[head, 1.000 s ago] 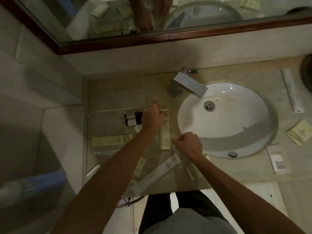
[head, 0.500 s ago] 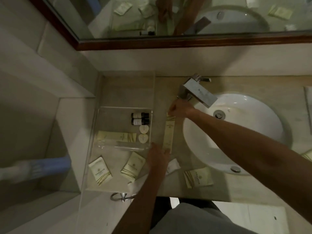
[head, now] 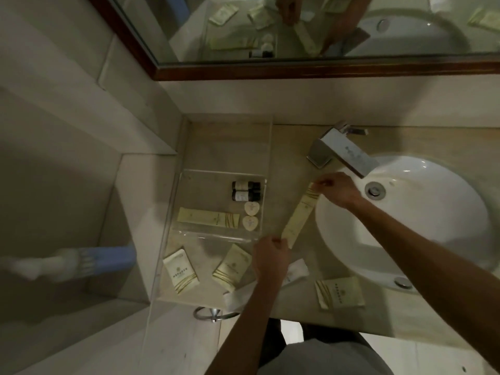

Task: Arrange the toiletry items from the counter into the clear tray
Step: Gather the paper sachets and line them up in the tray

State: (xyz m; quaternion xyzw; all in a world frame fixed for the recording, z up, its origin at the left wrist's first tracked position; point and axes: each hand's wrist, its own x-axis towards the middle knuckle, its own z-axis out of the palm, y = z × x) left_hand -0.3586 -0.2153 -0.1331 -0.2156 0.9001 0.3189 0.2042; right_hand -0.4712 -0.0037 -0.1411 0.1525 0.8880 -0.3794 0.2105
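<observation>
A long cream toiletry packet [head: 299,215] is held slanted between the clear tray and the sink. My right hand [head: 338,191] pinches its far end and my left hand [head: 270,256] grips its near end. The clear tray [head: 216,173] holds two small dark bottles [head: 245,190], two heart-shaped soaps [head: 251,215] and another long cream packet [head: 208,217]. Two square cream sachets [head: 181,271] [head: 232,267] lie in front of the tray.
A white sink [head: 422,228] with a chrome tap [head: 341,152] fills the right side. A cream sachet [head: 339,292] and a white packet [head: 296,271] lie near the counter's front edge. A mirror hangs behind. A towel ring [head: 213,313] sits below the counter edge.
The long packet was lying flat beside the tray; both hands have now taken hold of its ends and turned it to a slant. The camera view shifted left.
</observation>
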